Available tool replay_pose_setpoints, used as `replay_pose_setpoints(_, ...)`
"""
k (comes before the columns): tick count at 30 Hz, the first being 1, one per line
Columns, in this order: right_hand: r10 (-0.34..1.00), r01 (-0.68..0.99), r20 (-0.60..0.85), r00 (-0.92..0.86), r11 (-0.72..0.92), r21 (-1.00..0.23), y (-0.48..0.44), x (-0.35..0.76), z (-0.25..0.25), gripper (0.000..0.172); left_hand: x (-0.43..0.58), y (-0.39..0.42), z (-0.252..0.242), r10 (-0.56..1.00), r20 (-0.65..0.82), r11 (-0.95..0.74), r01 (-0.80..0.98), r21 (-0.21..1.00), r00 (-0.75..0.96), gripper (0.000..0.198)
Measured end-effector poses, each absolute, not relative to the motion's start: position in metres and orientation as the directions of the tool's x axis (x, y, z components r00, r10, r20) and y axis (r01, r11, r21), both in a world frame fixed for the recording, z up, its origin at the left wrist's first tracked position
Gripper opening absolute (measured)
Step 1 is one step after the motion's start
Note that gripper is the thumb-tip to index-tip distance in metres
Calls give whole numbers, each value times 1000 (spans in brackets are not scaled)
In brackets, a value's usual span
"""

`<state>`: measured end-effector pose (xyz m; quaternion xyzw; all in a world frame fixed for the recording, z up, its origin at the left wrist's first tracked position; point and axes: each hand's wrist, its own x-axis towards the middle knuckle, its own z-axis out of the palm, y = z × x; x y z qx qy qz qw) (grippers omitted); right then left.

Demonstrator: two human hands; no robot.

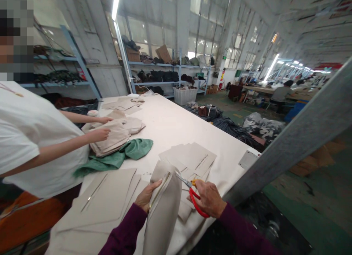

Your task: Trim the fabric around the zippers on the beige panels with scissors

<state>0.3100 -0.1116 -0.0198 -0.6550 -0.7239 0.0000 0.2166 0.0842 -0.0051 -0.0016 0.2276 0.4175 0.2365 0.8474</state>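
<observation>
My left hand [148,195] grips a beige fabric panel [164,214] that curves over and hangs toward me, a zipper [162,187] running along its edge by my fingers. In my right hand [210,198] is a pair of scissors [194,202] with red handles. Their metal blades point left and meet the panel's upper right edge; whether they are closed on it I cannot tell. Beige panels with zippered slits [110,196] lie stacked to the left of my left hand. More such panels [192,156] lie fanned out beyond the scissors.
Across the left side of the white table [176,119], a person in a white shirt [44,137] handles beige fabric pieces [110,137]. A green cloth [123,154] lies beside them. A slanting grey metal post [288,137] stands close on my right.
</observation>
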Motion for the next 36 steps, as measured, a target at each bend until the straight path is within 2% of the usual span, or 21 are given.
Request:
replay_pose_setpoints(6,959,951,279,-57,137,-276,-115,304,-25,37,90,-9,-1,599,-594,769,-181,613,537,22)
replay_pose_setpoints(17,963,963,226,-146,191,-191,-111,311,-9,50,93,-16,-1,655,-521,688,-147,711,547,45)
replay_pose_setpoints(28,962,964,217,-165,204,-171,-107,313,-9,52,99,-16,0,643,-555,718,-162,677,527,54)
replay_pose_setpoints(36,970,958,178,-168,203,-200,-108,314,-23,47,102,-16,-6,666,-551,707,-191,681,503,47)
